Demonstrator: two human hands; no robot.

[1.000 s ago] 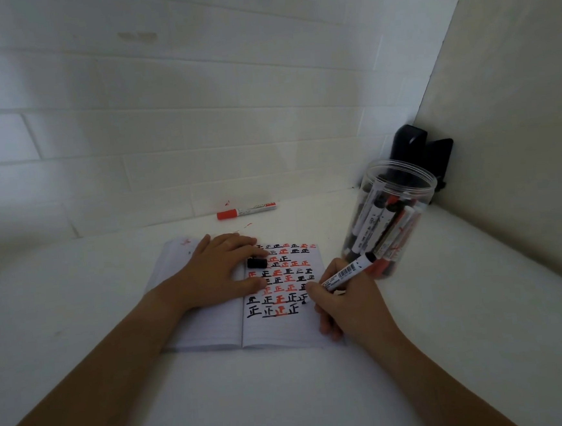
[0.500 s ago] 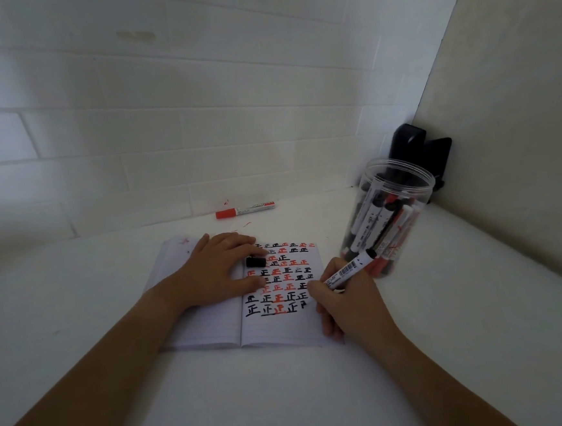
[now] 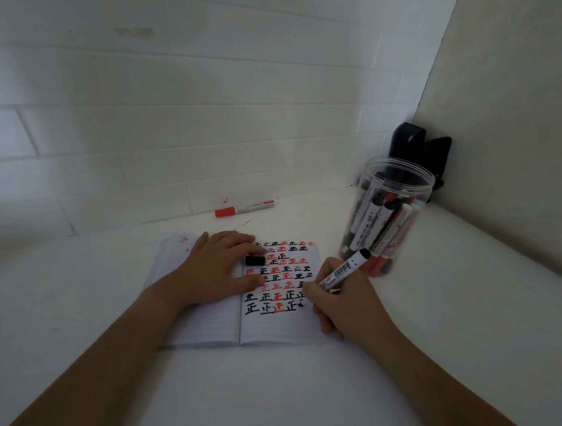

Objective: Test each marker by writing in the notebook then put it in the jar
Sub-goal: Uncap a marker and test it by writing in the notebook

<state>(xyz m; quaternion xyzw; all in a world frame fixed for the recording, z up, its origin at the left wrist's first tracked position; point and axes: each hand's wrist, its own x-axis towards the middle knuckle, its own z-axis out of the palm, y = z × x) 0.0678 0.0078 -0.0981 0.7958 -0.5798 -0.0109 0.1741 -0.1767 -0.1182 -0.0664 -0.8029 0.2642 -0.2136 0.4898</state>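
On the left, much of the white bench point(image 3: 61, 297) is bare, so there is free room on that side and also in front, near us. Our left hand point(image 3: 217, 271) lies flat on the open lined paper notebook point(image 3: 201, 326), across its middle fold, with the fingers spread and closed on nothing. A small black marker cap point(image 3: 255, 259) sits on the page at the fingertips; we cannot tell if it is pinched or only touched.

Behind the notebook, close to the white tiled wall point(image 3: 166, 137), lies a white marker with a red cap point(image 3: 245, 209); its label is too small to read. Some red ink spots are on the bench just beside it.

The right page carries rows of the character 正 in black and red. Compared with one second ago, a new unfinished black mark stands at the end of the last row, and our right hand point(image 3: 343, 298) has hardly moved.

That hand has its grip clamped on a white marker with a black end point(image 3: 343, 270), tip on the page at the right end of the bottom row; a barcode shows on the barrel.

Just beside this marker, to the right, stands the clear plastic jar point(image 3: 393, 210), open and holding many black and red markers. Behind it a black object point(image 3: 415, 148) fills the corner, where a beige side wall point(image 3: 518, 127) closes the room on the right.
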